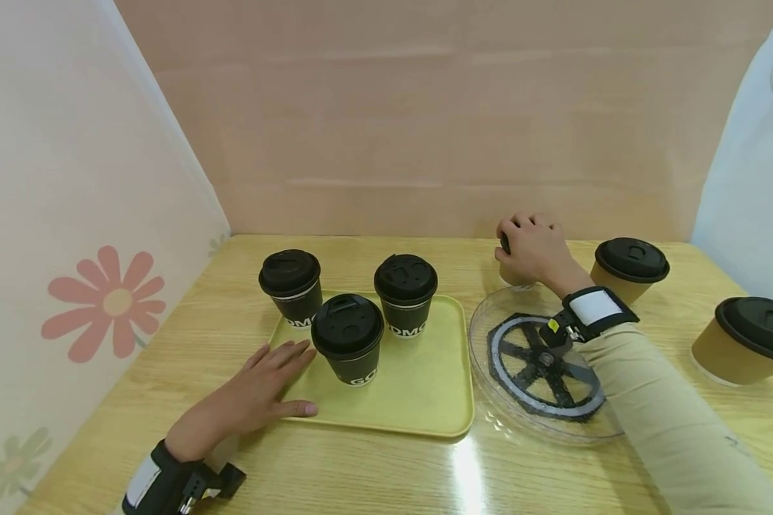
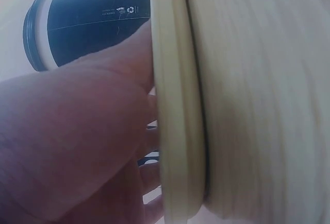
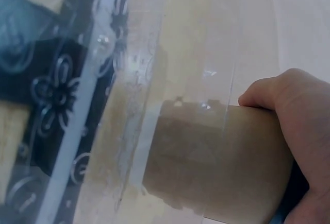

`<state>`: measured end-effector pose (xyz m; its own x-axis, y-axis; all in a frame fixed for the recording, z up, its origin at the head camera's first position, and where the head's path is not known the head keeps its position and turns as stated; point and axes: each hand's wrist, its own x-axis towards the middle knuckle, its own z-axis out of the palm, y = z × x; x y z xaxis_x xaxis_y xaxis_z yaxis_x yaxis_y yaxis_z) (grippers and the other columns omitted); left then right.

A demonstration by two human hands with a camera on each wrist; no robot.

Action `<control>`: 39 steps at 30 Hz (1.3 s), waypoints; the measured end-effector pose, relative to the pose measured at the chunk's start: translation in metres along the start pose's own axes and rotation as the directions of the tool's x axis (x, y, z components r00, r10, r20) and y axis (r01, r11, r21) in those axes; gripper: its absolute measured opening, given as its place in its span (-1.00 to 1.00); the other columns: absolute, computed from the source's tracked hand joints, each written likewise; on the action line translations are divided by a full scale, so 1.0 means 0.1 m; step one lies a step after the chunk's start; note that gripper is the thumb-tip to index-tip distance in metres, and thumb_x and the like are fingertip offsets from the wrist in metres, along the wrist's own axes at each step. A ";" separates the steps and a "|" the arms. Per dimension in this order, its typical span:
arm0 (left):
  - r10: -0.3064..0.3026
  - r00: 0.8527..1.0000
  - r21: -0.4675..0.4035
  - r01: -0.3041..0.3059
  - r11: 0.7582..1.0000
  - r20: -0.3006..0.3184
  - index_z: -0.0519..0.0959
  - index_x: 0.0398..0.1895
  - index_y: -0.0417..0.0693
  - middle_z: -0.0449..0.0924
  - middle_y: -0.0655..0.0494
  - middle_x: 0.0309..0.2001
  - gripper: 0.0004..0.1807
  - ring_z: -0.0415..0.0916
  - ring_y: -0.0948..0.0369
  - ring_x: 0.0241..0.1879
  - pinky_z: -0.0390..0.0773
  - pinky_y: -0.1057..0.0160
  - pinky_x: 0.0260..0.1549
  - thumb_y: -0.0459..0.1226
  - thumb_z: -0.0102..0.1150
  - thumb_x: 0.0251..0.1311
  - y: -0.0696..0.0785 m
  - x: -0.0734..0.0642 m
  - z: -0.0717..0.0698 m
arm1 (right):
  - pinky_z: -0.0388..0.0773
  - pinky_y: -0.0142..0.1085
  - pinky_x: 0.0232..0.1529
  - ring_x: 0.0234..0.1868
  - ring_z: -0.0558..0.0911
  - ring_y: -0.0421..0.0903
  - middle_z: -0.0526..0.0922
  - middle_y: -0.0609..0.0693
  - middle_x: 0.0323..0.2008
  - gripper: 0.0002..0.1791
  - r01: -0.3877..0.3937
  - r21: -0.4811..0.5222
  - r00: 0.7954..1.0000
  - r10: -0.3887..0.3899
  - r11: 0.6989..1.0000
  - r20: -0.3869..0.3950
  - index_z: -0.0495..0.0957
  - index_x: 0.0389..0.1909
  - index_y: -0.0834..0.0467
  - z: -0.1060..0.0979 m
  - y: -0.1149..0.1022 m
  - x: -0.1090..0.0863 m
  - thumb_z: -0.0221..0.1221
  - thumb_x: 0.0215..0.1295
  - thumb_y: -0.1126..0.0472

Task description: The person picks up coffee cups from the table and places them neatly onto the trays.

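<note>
My left hand lies flat with straight fingers over the left edge of a yellow tray. Three black paper cups with black lids are grouped there: a front cup near my fingertips, a back-left cup and a back-right cup. Beyond a clear round dish, my right hand grips a brown paper cup with a dark lid, fingers curled over its top. Most of that cup is hidden by the hand in the head view; the right wrist view shows its brown side through clear plastic.
The clear round dish, with a black spoked wheel showing through it, stands right of the tray under my right forearm. Two more lidded brown cups, a farther cup and a nearer cup, stand at the right.
</note>
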<state>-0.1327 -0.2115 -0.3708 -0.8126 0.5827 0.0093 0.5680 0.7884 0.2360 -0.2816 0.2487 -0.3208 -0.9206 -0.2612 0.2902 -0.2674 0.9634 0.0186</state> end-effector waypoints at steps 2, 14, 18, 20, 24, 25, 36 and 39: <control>-0.004 1.000 -0.005 0.004 1.000 0.000 0.31 0.39 -0.19 0.28 -0.17 0.40 -0.08 0.22 -0.18 0.39 0.13 -0.36 0.32 0.26 0.14 0.14 0.00 -0.01 0.00 | 0.39 0.29 -0.16 0.06 0.40 0.34 0.49 0.22 0.07 -0.70 0.003 0.000 1.000 -0.003 1.000 0.000 0.48 -0.06 0.12 0.01 0.00 0.01 0.06 0.31 0.04; 0.002 1.000 0.007 -0.002 1.000 -0.021 0.33 0.39 -0.17 0.30 -0.16 0.39 -0.10 0.24 -0.17 0.38 0.16 -0.35 0.31 0.25 0.14 0.14 -0.02 -0.04 -0.01 | 0.40 0.28 -0.20 0.04 0.41 0.36 0.50 0.23 0.06 -0.71 0.007 -0.003 1.000 -0.007 1.000 -0.019 0.49 -0.06 0.14 0.00 -0.04 0.02 0.06 0.31 0.05; 0.009 0.999 0.008 -0.009 1.000 -0.033 0.33 0.38 -0.17 0.30 -0.16 0.39 -0.10 0.24 -0.18 0.38 0.17 -0.35 0.31 0.25 0.14 0.14 -0.03 -0.04 0.00 | 0.40 0.29 -0.19 0.04 0.41 0.37 0.51 0.23 0.06 -0.70 0.003 -0.007 1.000 -0.003 1.000 -0.020 0.49 -0.07 0.14 -0.01 -0.04 0.03 0.07 0.30 0.05; 0.012 0.999 0.008 -0.012 1.000 -0.036 0.34 0.38 -0.17 0.31 -0.16 0.39 -0.10 0.25 -0.18 0.38 0.17 -0.36 0.30 0.25 0.14 0.14 -0.03 -0.04 0.00 | 0.39 0.29 -0.18 0.05 0.41 0.37 0.50 0.23 0.07 -0.71 -0.002 -0.006 1.000 0.002 1.000 -0.014 0.49 -0.06 0.14 0.00 -0.04 0.04 0.07 0.31 0.05; 0.006 1.000 0.001 -0.006 1.000 -0.026 0.33 0.38 -0.17 0.30 -0.16 0.39 -0.10 0.24 -0.18 0.38 0.15 -0.36 0.31 0.25 0.14 0.14 -0.04 -0.05 -0.01 | 0.38 0.30 -0.14 0.08 0.39 0.36 0.49 0.23 0.09 -0.70 -0.011 -0.002 1.000 0.011 1.000 0.003 0.49 -0.05 0.14 0.00 -0.06 0.04 0.08 0.31 0.05; 0.003 1.000 -0.001 -0.003 1.000 -0.022 0.33 0.39 -0.17 0.30 -0.16 0.39 -0.10 0.23 -0.18 0.39 0.14 -0.36 0.31 0.25 0.14 0.14 -0.04 -0.05 -0.01 | 0.38 0.30 -0.13 0.08 0.39 0.36 0.49 0.23 0.09 -0.70 -0.012 0.000 1.000 0.012 1.000 0.007 0.49 -0.04 0.13 0.00 -0.06 0.05 0.07 0.31 0.05; 0.006 1.000 0.002 -0.006 1.000 -0.026 0.33 0.39 -0.17 0.29 -0.15 0.40 -0.10 0.23 -0.19 0.39 0.15 -0.35 0.31 0.26 0.13 0.14 -0.05 -0.04 0.00 | 0.40 0.30 -0.14 0.05 0.41 0.35 0.49 0.24 0.08 -0.69 -0.009 -0.003 1.000 0.009 1.000 0.003 0.49 -0.05 0.14 0.03 -0.07 0.06 0.06 0.31 0.05; 0.011 0.999 0.003 -0.011 1.000 -0.034 0.34 0.38 -0.17 0.31 -0.15 0.39 -0.11 0.24 -0.18 0.38 0.17 -0.35 0.30 0.25 0.14 0.14 -0.05 -0.02 0.01 | 0.41 0.30 -0.14 0.06 0.42 0.35 0.50 0.23 0.08 -0.69 -0.011 -0.008 1.000 0.011 1.000 -0.004 0.50 -0.05 0.14 0.04 -0.05 0.07 0.06 0.30 0.05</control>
<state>-0.1335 -0.2169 -0.3730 -0.8102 0.5844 0.0452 0.5775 0.7826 0.2327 -0.2878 0.2416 -0.3230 -0.9224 -0.2503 0.2941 -0.2550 0.9667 0.0229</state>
